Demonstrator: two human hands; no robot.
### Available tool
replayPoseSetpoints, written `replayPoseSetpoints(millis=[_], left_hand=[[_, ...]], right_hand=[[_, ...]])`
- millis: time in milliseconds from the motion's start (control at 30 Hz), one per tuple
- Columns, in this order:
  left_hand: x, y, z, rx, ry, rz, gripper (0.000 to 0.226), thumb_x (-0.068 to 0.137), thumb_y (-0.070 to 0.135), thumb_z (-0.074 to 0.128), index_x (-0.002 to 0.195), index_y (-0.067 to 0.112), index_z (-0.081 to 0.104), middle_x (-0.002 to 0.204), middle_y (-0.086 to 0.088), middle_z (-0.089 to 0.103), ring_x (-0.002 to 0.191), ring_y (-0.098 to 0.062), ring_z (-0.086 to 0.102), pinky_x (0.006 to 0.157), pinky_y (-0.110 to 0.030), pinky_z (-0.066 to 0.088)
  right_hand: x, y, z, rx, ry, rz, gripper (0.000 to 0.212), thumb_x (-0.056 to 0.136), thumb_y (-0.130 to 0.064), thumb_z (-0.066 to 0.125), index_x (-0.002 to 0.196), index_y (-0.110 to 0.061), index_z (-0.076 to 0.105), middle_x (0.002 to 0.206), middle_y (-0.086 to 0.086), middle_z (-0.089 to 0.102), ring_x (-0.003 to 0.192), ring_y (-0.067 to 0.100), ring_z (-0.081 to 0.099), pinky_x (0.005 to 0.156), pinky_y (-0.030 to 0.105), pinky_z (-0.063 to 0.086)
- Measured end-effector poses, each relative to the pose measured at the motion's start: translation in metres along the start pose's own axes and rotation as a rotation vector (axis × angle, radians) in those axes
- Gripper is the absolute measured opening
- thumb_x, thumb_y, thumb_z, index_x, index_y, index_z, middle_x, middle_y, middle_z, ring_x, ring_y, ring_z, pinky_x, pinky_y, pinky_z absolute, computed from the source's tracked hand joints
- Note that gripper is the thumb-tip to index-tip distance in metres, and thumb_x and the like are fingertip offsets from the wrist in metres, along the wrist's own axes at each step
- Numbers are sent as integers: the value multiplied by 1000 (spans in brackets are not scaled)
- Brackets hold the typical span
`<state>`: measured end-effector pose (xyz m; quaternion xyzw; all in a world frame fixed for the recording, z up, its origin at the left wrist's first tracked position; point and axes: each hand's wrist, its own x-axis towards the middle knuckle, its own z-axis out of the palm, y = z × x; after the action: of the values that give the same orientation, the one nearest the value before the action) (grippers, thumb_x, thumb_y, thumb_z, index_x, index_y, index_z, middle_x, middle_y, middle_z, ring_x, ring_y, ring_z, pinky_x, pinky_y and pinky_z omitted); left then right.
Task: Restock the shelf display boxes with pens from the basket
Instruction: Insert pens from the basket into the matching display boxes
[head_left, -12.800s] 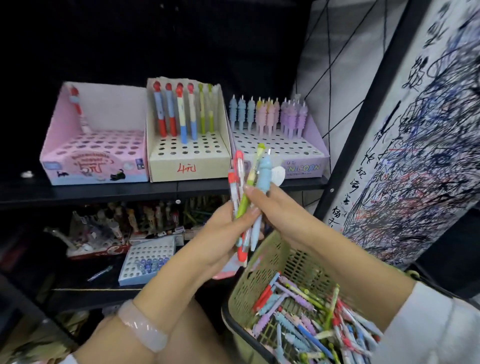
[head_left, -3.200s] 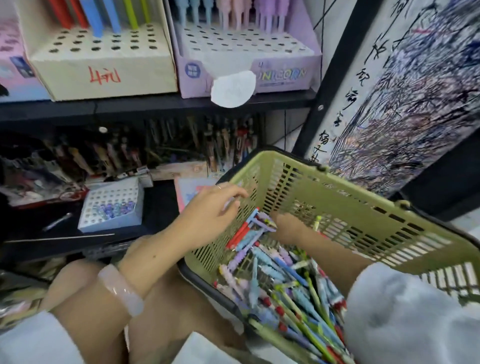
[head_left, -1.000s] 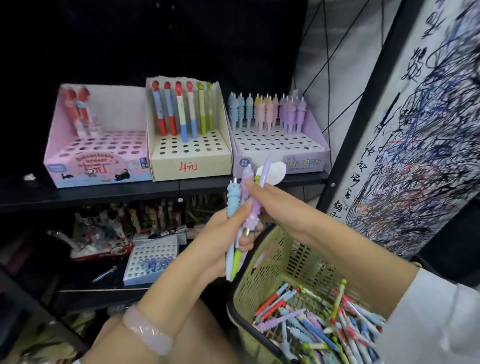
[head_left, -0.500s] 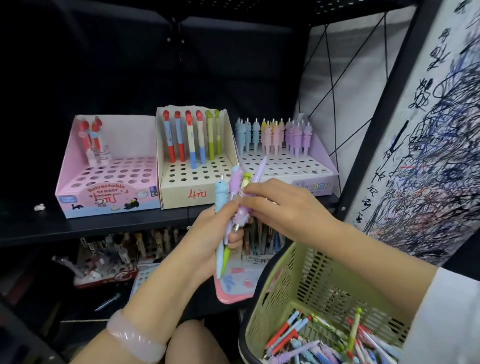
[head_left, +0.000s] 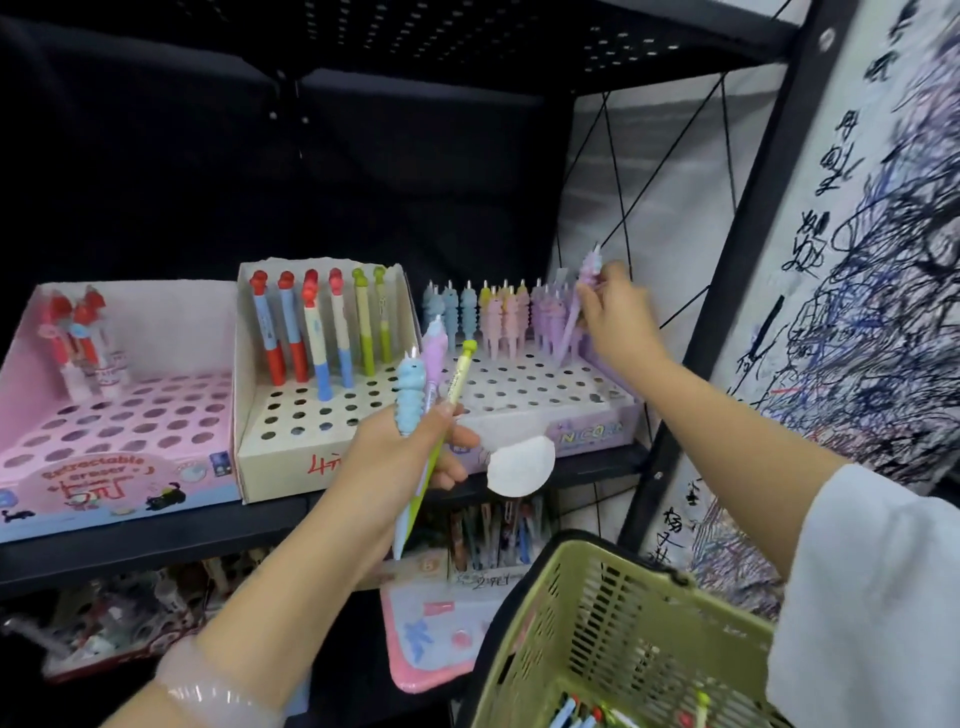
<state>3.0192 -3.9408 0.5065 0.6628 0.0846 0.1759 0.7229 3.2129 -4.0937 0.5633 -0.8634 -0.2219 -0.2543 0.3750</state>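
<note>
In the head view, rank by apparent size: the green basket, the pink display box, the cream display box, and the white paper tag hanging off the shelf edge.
1. green basket, though it is nearest the camera and cut off by the frame
2. pink display box
3. cream display box, partly hidden behind the left hand
4. white paper tag, clearly smallest

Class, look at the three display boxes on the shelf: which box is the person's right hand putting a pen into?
The purple unicorn box, rightmost on the shelf. The right hand holds a purple pen over its back corner; the pink box and cream box are untouched.
</note>
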Motion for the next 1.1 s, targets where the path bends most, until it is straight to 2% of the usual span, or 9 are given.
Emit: replayPoseSetpoints(millis=[367,533,633,733,800,833,900,967,1100], left_hand=[[3,-6,-6,-130,-16,-21,17,95,21,48,95,8,59,76,-5,74,52,-14,64,49,-21,52],[1,-8,-10,-155,-28,-18,16,95,23,48,99,12,59,81,-6,74,59,-17,68,52,-21,53],[0,-8,-14,-160,-18,-11,16,96,22,46,101,12,58,81,-5,74,61,-17,69,52,-21,53],[0,-8,-18,-170,-2,-10,17,96,22,46,102,10,57,79,-4,74,59,-17,69,51,-20,53],[0,-8,-18,-173,-8,-1,17,96,22,46,101,9,57,79,-4,74,59,-17,69,51,-20,53],[0,-8,-18,-175,-13,5,17,96,22,46,101,10,57,79,-4,74,59,-17,69,51,-20,53],[-1,-8,-18,-184,-18,16,17,96,22,46,103,10,57,79,-4,74,59,-17,69,51,-20,53],[-2,-7,-20,-188,-10,28,17,96,22,46,104,12,58,79,-4,74,60,-18,69,52,-21,53],[-7,-4,-34,-208,34,44,15,95,21,47,97,18,61,78,-3,74,62,-20,70,52,-21,54]], right_hand=[[20,18,10,-125,-62,-66,24,99,-23,41,106,-1,47,81,14,58,69,26,55,60,34,43],[8,27,19,-217,-242,5,23,99,-21,42,107,-1,51,89,19,63,71,28,57,60,31,39],[2,28,19,-253,-366,117,23,97,-23,46,102,-2,55,93,18,66,80,29,62,67,32,47],[0,8,13,-317,-233,136,26,93,-22,54,108,-2,55,95,15,62,89,31,61,71,32,45],[-12,-20,13,-190,-103,52,24,91,-23,56,109,-8,55,93,7,62,88,24,61,71,28,45],[-21,-37,14,-62,-140,-3,17,91,-26,56,103,-14,58,87,-1,61,81,14,60,67,21,46],[-43,-72,20,225,-439,-53,17,92,-35,53,85,-22,59,76,-9,61,65,2,57,58,14,45],[-62,-96,27,432,-708,-9,22,92,-37,53,79,-21,62,74,-6,64,63,4,58,60,18,49],[-73,-114,36,672,-795,64,17,91,-22,59,78,-12,60,66,1,61,55,4,57,56,15,49]])
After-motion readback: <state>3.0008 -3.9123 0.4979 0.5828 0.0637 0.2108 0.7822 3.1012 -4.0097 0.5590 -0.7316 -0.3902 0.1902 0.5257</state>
